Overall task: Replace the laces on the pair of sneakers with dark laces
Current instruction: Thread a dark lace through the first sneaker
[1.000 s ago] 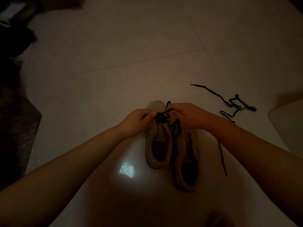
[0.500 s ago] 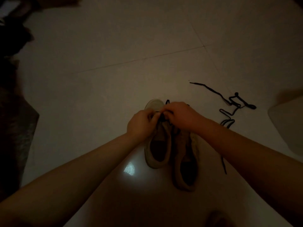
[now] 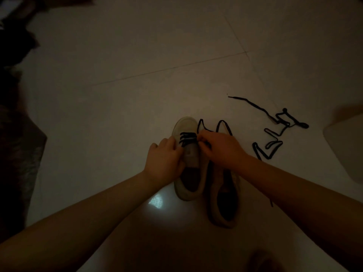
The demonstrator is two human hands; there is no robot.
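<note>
Two pale sneakers stand side by side on the dim floor, toes pointing away from me. The left sneaker [image 3: 186, 154] has a dark lace [image 3: 187, 138] crossing its front eyelets in several rows. My left hand [image 3: 164, 161] grips that shoe's left side. My right hand [image 3: 220, 149] pinches the dark lace at the shoe's right edge, and two loops of it stick out beyond my fingers. The right sneaker [image 3: 224, 201] lies partly under my right wrist, its front hidden. A second dark lace [image 3: 275, 132] lies loose and tangled on the floor to the right.
The pale tiled floor [image 3: 137, 95] has a bright light reflection [image 3: 156, 201] near the left shoe's heel. Dark clutter [image 3: 17, 134] fills the left edge. A pale flat object [image 3: 345, 146] sits at the right edge. Something brownish [image 3: 263, 260] shows at the bottom.
My hands have moved slightly apart, uncovering the laced rows on the left shoe. Two lace loops now show beyond my right hand. My left hand has shifted onto the shoe's side.
</note>
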